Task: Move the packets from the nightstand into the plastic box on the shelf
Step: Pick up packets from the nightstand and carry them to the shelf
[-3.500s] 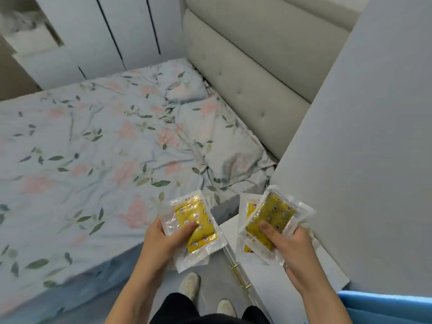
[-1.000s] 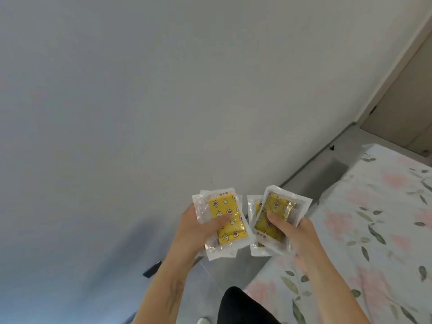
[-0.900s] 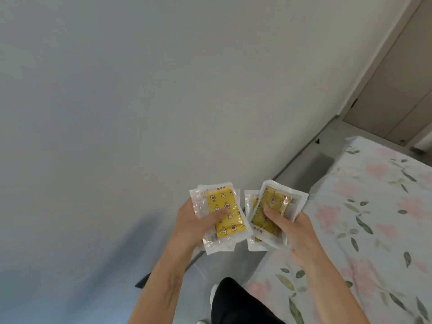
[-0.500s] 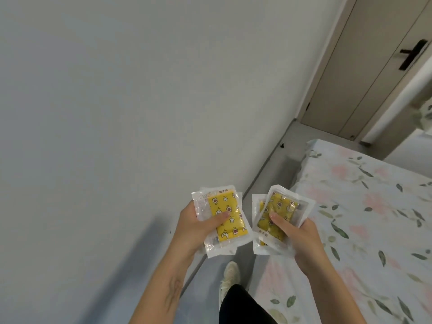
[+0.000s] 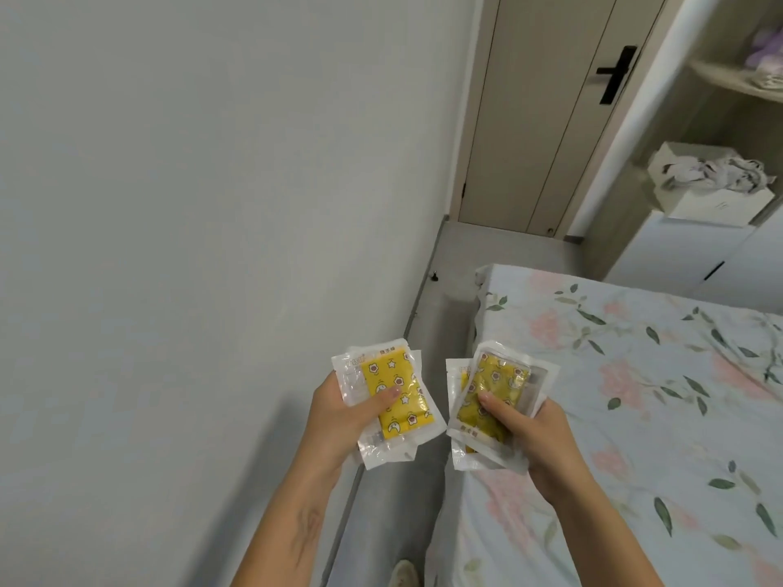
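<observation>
My left hand (image 5: 339, 421) grips a small stack of clear packets with yellow patterned inserts (image 5: 392, 398), thumb pressed on the top one. My right hand (image 5: 536, 434) holds a second stack of the same yellow packets (image 5: 493, 389), thumb across the front. Both stacks are held at chest height over the narrow floor strip between wall and bed. At the far right an open shelf unit (image 5: 720, 78) carries a white box (image 5: 712, 184) with crumpled cloth in it. The nightstand is out of view.
A plain grey wall (image 5: 190, 205) fills the left. The bed with a floral sheet (image 5: 635, 396) lies on the right. Ahead stands a closed beige door (image 5: 551, 112) with a black handle. A white cabinet (image 5: 699, 256) sits below the shelves.
The view has swung from the nightstand and headboard round along the wall to the door and shelves. Both hands keep the same hold on their packets.
</observation>
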A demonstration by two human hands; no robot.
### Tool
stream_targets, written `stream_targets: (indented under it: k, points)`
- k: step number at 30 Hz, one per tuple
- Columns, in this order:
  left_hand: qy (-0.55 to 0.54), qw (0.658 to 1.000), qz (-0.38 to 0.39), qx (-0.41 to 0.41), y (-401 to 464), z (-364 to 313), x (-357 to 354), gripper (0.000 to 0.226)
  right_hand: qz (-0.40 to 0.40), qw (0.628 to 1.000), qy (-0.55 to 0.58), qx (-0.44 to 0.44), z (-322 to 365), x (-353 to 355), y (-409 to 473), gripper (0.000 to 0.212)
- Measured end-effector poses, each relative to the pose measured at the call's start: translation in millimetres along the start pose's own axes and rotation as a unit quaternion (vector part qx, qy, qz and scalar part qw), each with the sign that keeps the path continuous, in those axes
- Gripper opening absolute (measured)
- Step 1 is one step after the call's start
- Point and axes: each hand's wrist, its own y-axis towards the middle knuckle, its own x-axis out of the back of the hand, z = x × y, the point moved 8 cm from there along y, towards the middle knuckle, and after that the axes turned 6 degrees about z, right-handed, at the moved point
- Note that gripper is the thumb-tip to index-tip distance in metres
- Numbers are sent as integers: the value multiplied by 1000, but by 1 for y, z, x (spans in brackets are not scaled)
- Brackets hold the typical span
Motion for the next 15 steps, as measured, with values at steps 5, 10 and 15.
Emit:
stream_targets:
  k: [5,10,15]
  points:
    - [10,1000,22,6,80,-25,-38,37,-24,1000,4,0,34,28,67,13]
    - [24,998,51,12,153,-46,-73,48,-47,999,17,7,59,55,123,14]
    - [28,997,70,28,235,-55,-99,53,-63,997,39,21,88,75,189,12]
